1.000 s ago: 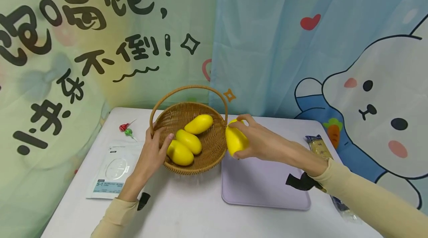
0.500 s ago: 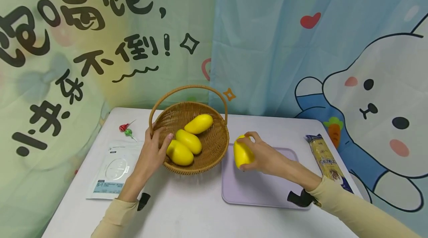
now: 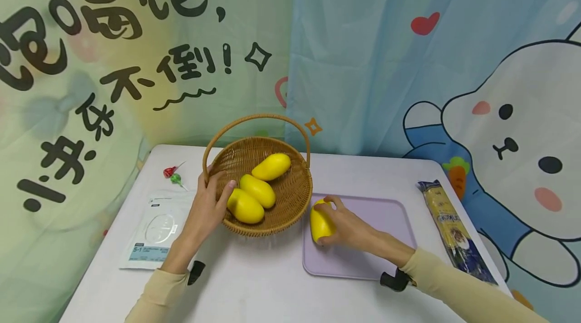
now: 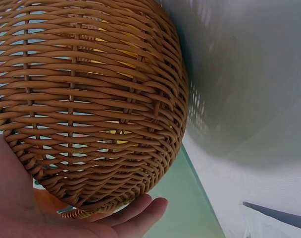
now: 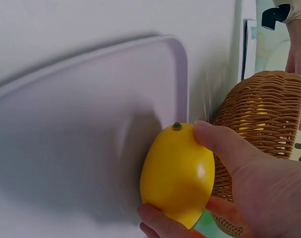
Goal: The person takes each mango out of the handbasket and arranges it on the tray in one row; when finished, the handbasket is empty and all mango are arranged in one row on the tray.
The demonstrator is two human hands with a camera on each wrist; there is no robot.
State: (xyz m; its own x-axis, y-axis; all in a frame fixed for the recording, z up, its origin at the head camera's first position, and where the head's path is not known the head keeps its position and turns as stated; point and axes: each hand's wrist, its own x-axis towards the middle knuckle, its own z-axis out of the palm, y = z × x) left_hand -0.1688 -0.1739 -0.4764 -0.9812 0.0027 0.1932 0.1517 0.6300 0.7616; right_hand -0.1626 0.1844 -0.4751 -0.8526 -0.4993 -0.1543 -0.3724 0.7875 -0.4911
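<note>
Yellow mango at left end of lilac tray; contact with tray unclear. Right hand pinches mango. Left hand grips wicker basket by rim. Advised: seat mango fully, long side down, before loosening pinch, lest it roll.

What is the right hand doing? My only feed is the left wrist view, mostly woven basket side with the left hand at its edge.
Observer: The right hand is gripping a yellow fruit between thumb and fingers.
Operator: Understood. I get only yellow through gaps; how many inside?
Observer: The head view shows three yellow fruits in the basket.
Operator: And what is below that right hand?
Observer: A lilac tray; I can't tell whether the gripped fruit touches it.
</note>
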